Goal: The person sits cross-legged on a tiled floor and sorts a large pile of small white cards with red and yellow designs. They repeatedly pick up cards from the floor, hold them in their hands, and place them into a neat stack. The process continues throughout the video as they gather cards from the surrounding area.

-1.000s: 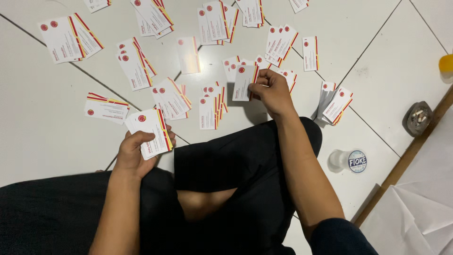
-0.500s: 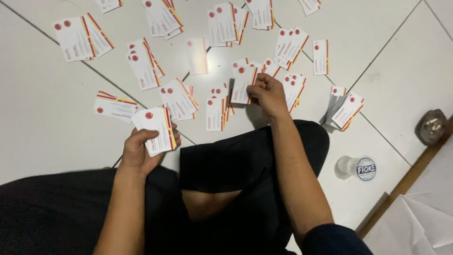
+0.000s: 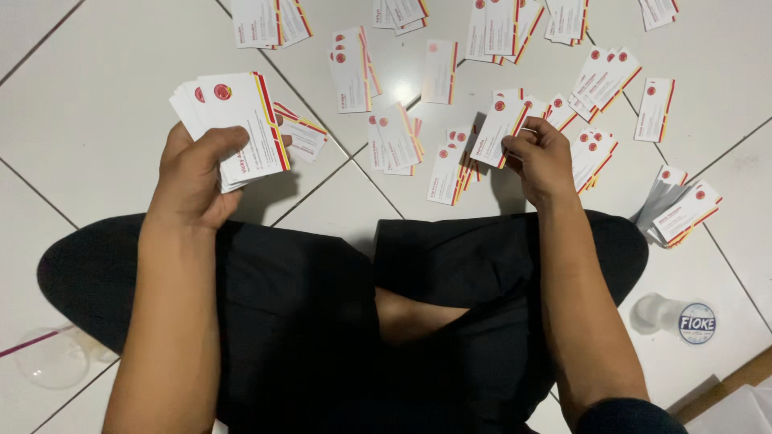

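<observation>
I sit cross-legged on a white tiled floor (image 3: 96, 88). My left hand (image 3: 193, 177) grips a thick stack of white cards (image 3: 233, 124) with red dots and red-yellow edge stripes, thumb across the top card. My right hand (image 3: 543, 157) pinches a single card (image 3: 497, 133) of the same kind, just above the floor. Right below and beside that card lie small piles of cards (image 3: 450, 165). Several more card piles (image 3: 394, 141) are spread over the floor ahead of me.
A fanned pile of cards (image 3: 679, 210) lies by my right knee. A small clear plastic tub with a round lid (image 3: 679, 320) lies near my right leg. A clear plastic cup (image 3: 52, 362) lies at the left. A wooden edge (image 3: 728, 386) runs at bottom right.
My left hand has lifted its stack higher and forward. My right hand still pinches one card over the middle piles, shifted slightly toward me. The view has tilted down.
</observation>
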